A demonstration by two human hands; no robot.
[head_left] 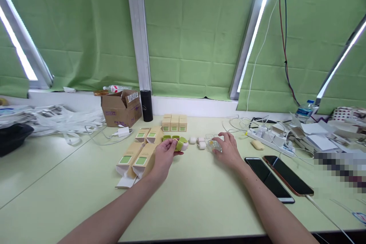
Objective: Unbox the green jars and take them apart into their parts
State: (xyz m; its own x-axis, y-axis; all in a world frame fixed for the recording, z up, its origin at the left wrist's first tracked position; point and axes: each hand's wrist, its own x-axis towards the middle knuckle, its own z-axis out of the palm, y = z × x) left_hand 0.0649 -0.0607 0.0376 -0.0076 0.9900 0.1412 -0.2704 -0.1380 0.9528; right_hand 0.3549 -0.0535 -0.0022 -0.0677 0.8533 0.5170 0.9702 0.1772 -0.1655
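Left hand [165, 153] pinches a smooth, round green piece [180, 145], partly covered; pale, stubby pieces [202, 145] at its three o'clock. Right hand [229, 150] half-curls over clear plastic [214, 145], outline blurred; whether gripping, I cannot tell

The counter [185, 198] is pale yellow-green, the blinds [185, 26] a fuller green; the boxes [148, 150] are tan with green labels [141, 161]; the cover [180, 144] in the left hand [165, 154] is lime; the pods [202, 145] are white and pinkish; the flask [146, 106] is black; the cloth [347, 113] over there is white, dark-dotted.
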